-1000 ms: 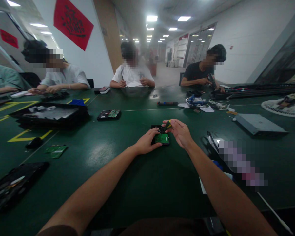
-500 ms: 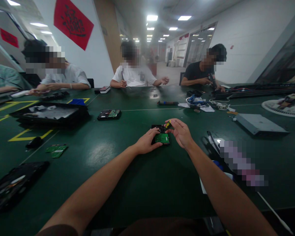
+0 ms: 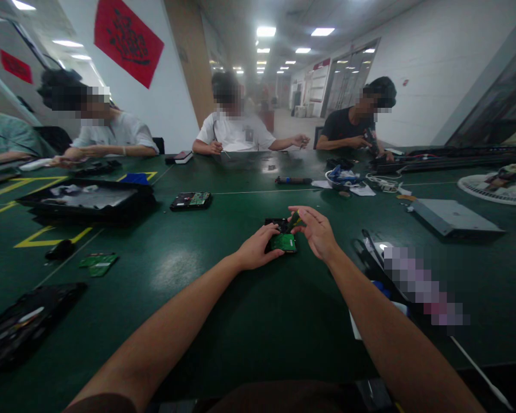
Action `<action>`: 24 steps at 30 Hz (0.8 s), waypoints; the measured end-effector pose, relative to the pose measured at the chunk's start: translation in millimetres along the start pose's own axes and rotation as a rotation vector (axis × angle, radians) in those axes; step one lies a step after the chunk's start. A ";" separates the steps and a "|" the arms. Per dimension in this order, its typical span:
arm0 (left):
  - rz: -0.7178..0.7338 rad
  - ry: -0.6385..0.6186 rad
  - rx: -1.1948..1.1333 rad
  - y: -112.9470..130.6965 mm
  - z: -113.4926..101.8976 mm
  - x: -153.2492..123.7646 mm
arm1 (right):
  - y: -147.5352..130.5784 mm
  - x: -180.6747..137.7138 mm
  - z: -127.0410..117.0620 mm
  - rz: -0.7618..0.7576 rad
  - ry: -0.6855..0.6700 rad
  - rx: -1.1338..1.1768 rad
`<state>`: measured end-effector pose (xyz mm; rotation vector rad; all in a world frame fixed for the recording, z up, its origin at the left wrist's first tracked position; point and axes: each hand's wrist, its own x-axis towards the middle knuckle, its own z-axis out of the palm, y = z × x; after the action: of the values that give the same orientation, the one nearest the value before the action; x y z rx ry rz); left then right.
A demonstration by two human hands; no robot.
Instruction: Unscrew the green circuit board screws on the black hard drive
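The hard drive [image 3: 282, 242] lies flat near the middle of the green table [image 3: 258, 332], well in from the near edge, with its green circuit board facing up. It has not shifted since the earlier frames. The left hand [image 3: 255, 248] grips the drive's left side with its fingers curled over the edge, as it did a second ago. The right hand [image 3: 316, 232] is closed around a small screwdriver [image 3: 293, 220], pinching the handle between thumb and fingertips. The tip sits at the far end of the drive. Less of the yellow handle shows now than half a second ago, and the fingers have wrapped a little further round it.

The biggest change is at the far edge. The person in the white shirt now stretches an arm along that edge, and that hand [image 3: 302, 140] has moved further toward the far right corner than before.

A second drive [image 3: 191, 200] lies toward the far left, beside a black tray [image 3: 83, 199]. Loose green boards [image 3: 98, 263] sit nearer the left edge and a grey box [image 3: 453, 217] lies toward the right edge. None of these has moved.
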<state>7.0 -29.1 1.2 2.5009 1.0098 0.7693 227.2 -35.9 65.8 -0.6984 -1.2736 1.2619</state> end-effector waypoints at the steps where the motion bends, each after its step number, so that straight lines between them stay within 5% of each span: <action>1: 0.000 0.001 -0.002 -0.2 0.0 -0.1 | 0.1 0.2 0.0 -0.007 0.002 -0.010; 24: -0.002 -0.006 0.013 2.2 -1.9 -0.5 | 2.7 -0.1 1.2 -0.014 0.004 0.079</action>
<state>6.7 -30.9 3.6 2.5113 1.0178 0.7570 225.3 -35.7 63.6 -0.6342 -1.2168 1.2911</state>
